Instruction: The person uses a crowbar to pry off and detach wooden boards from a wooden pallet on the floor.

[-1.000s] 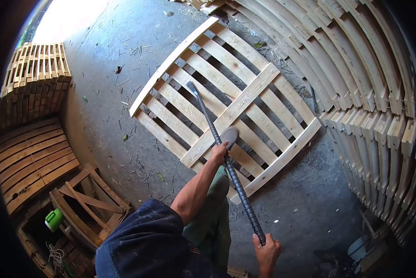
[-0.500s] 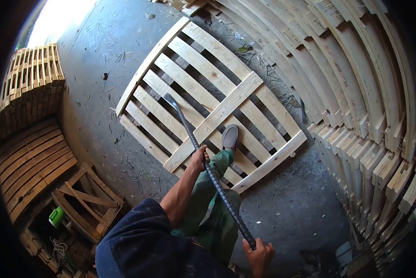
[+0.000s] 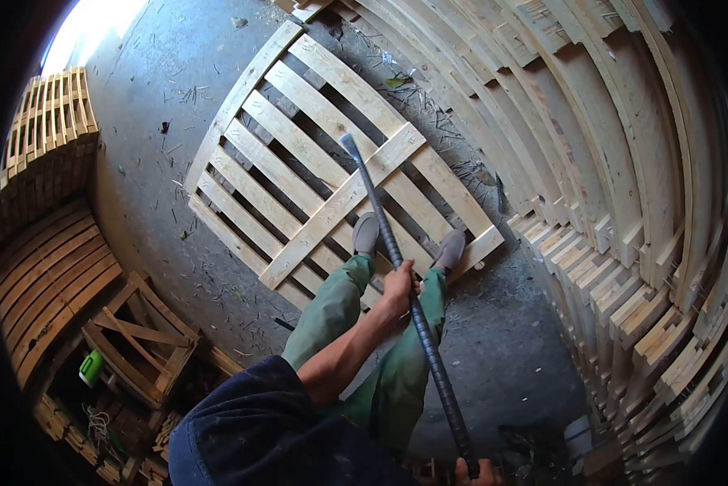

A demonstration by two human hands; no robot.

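A long pry bar with a dark, ridged shaft runs diagonally from the bottom of the view up over a slatted wooden pallet panel. My left hand is wrapped round the middle of the shaft. Near its lower end, at the bottom edge, my right hand grips it, partly cut off. The flattened grey tip shows over a slat just beyond the cross board; whether it touches the wood I cannot tell. Both my shoes, the left and the right, are on the panel.
Tall stacks of similar slatted panels line the right side. More wooden panels and a braced wooden frame stand at left, with a green container beside them. Debris is scattered over the concrete floor.
The pry bar's tip has shifted right across the slats, and both hands have moved right with it. My right foot has come onto the panel. The camera view has shifted slightly.
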